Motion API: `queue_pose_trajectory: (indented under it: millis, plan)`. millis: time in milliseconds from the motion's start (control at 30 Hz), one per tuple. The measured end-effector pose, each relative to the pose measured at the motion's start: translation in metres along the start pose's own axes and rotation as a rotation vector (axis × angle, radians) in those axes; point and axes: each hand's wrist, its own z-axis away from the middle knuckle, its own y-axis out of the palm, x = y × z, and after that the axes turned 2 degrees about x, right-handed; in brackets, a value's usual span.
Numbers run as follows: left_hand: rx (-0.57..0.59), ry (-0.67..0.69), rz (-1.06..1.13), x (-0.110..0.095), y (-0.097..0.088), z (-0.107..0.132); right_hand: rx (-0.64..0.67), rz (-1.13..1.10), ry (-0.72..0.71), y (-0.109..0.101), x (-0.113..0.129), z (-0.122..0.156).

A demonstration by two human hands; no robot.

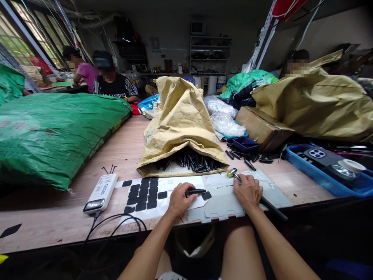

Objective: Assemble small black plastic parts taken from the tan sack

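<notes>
My left hand [180,200] pinches a black pen-shaped piece [196,191] between thumb and fingers, just above the work surface. A hammer [274,209] with a black handle is in my right hand [248,191]; its yellowish metal head [232,173] points up and away from me. Under both hands lies a grey board [227,206], partly covered with clear tape or film. A single black rounded square [206,195] rests close to the tip of the black piece. To the left, a white sheet [171,182] carries rows of similar black squares [142,194].
A tan sack [183,112] opens toward me, with black pieces [195,161] inside. The green sack [52,132] and a white power bank [100,193] with cable are left. At right stand a blue tray [329,179] holding a phone, and a cardboard box [262,126]. People sit beyond.
</notes>
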Motion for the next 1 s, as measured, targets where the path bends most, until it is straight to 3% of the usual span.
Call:
queue_pose_trajectory:
  millis: [433,633,1000]
  plan:
    - [-0.044,-0.057,0.358,0.0026,-0.0016,0.0018,-0.03,0.043,-0.029,0.0012,-0.001,0.002]
    - [-0.129,-0.057,0.408,-0.0016,-0.0029,0.0012,-0.034,0.046,-0.03,0.0014,-0.0004,0.0014]
    - [-0.115,-0.097,0.536,0.0027,0.0006,0.0005,-0.026,0.042,-0.031,0.0001,0.0001,0.0025]
